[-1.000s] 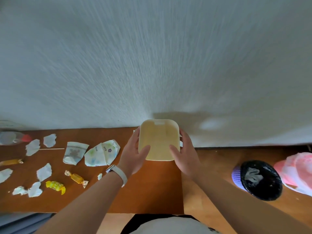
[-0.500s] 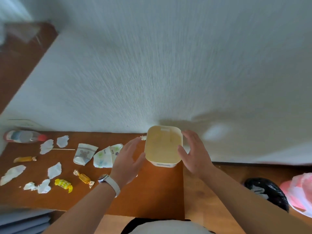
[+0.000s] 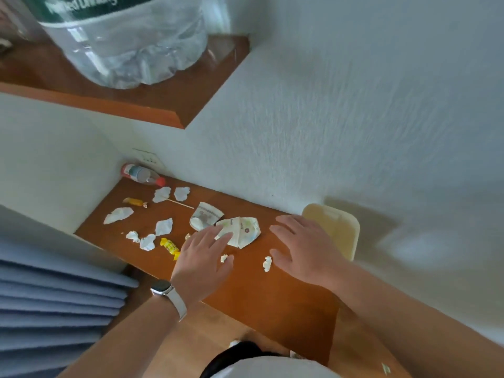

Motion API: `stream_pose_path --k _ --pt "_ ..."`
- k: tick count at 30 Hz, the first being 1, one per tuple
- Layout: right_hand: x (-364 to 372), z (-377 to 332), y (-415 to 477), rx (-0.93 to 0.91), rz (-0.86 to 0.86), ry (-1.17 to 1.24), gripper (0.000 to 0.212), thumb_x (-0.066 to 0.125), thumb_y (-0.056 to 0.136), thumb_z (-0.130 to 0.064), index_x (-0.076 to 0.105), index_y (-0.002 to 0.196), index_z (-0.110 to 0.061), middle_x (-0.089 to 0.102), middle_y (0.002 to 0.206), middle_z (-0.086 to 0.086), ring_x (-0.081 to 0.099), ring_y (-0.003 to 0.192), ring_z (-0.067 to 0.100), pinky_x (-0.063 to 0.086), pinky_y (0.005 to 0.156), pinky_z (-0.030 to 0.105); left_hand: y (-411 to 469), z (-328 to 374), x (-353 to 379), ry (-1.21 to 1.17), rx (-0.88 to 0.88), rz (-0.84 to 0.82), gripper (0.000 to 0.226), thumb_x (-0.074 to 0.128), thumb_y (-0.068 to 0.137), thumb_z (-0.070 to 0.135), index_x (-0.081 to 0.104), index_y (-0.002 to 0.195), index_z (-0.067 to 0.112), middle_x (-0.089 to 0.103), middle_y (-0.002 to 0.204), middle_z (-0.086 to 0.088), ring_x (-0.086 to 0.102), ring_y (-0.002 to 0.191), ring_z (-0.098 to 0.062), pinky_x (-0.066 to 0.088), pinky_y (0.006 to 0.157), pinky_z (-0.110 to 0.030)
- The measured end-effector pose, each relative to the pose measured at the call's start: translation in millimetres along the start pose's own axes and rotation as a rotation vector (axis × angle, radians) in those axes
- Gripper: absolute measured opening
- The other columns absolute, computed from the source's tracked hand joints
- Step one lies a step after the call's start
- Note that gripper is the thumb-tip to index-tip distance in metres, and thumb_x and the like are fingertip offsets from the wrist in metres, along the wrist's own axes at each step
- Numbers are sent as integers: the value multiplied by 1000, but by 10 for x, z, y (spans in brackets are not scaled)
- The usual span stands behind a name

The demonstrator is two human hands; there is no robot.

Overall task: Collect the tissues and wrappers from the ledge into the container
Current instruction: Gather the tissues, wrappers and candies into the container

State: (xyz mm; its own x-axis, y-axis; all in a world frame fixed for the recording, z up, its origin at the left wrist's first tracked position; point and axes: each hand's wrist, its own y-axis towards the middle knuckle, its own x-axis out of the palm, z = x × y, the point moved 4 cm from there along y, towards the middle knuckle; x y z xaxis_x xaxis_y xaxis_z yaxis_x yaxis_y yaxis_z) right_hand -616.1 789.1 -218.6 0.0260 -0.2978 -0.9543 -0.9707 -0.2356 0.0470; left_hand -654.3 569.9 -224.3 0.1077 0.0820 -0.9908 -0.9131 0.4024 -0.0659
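Wooden ledge (image 3: 272, 301) against a white textured wall; litter is spread over its left half.

Count of white tissue scraps: two at the far side by a thin stick (image 3: 178, 203), one long scrap (image 3: 118, 215) at far left, one mid-ledge (image 3: 164, 226), two crumpled near the front edge (image 3: 141, 240), and two tiny bits (image 3: 267, 263) near the hands. Eight in all, as far as can be told.

Printed paper wrappers: two. A grey-patterned one (image 3: 205, 217) lies touching a larger flowered one (image 3: 243, 231) on its right.

Candies: one yellow (image 3: 170, 246) at the front, one orange (image 3: 134, 202) further left and back. A gold-coloured bit shows just beside the left hand, mostly hidden.

One small bottle with a red cap (image 3: 141, 174) lies on its side in the far left corner.

Container (image 3: 338, 227): one, cream-coloured, at the right end of the ledge by the wall, apparently empty.

Left hand (image 3: 203, 259), watch on the wrist, fingers spread flat, fingertips touching the flowered wrapper; holds nothing. Right hand (image 3: 302, 248) open and spread, between the wrappers and the container, holding nothing.

One large clear water jug (image 3: 128, 42) stands on a higher shelf, upper left.
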Motion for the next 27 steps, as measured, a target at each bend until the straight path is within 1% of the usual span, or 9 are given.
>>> stream_pose_path --k 3,6,9,13,16,20,25,27 --pt "60 -308 126 -81 -55 -15 50 42 93 -51 56 130 -20 56 136 2 49 126 23 42 103 43 -148 -266 -59 7 -72 -6 51 39 94 53 36 143 38 28 155 10 20 144 -16 14 116 -41" --pt "117 -638 254 -131 -88 -46 49 42 93 -51 57 128 -21 56 135 1 50 123 22 43 100 42 -304 -588 -79 21 -104 -24 54 36 94 55 30 145 39 26 156 10 17 145 -16 16 117 -43" --pt "203 -999 368 -172 -107 -67 49 40 93 -52 54 130 -23 55 137 0 49 124 21 43 101 41 -512 -891 -99 38 -69 -20 53 37 94 54 33 144 37 32 154 7 23 144 -20 21 116 -45" --pt "336 -1549 531 -195 -156 -87 51 39 95 -53 48 136 -24 49 142 -2 42 130 20 38 106 39 -837 -1365 -165 40 -59 9 50 38 95 53 39 141 34 41 149 5 33 139 -21 25 113 -45" --pt "463 -2030 650 -206 -191 -90 53 37 97 -53 44 140 -23 45 145 -3 38 134 19 36 108 40 -1100 -1810 -231 25 -97 34 50 38 95 53 37 142 36 40 150 6 32 140 -22 24 113 -44" --pt "674 -2646 841 -241 -208 -142 53 35 97 -52 42 142 -23 44 146 -2 38 134 21 36 107 41 -1465 -2433 -310 2 -147 63 50 36 96 52 35 143 35 39 150 5 31 140 -21 26 115 -46" --pt "873 -3336 1033 -264 -208 -180 55 35 97 -52 41 143 -23 43 147 -3 38 134 21 37 108 41 -1884 -3122 -318 -18 -207 100 50 37 95 50 33 143 35 39 149 6 31 139 -19 24 115 -42" --pt "928 -3556 1098 -269 -211 -196 55 35 97 -52 40 144 -23 42 148 -4 38 134 20 34 108 40 -1993 -3327 -319 -31 -219 107 50 38 95 49 35 142 35 41 148 5 32 138 -20 24 114 -42"
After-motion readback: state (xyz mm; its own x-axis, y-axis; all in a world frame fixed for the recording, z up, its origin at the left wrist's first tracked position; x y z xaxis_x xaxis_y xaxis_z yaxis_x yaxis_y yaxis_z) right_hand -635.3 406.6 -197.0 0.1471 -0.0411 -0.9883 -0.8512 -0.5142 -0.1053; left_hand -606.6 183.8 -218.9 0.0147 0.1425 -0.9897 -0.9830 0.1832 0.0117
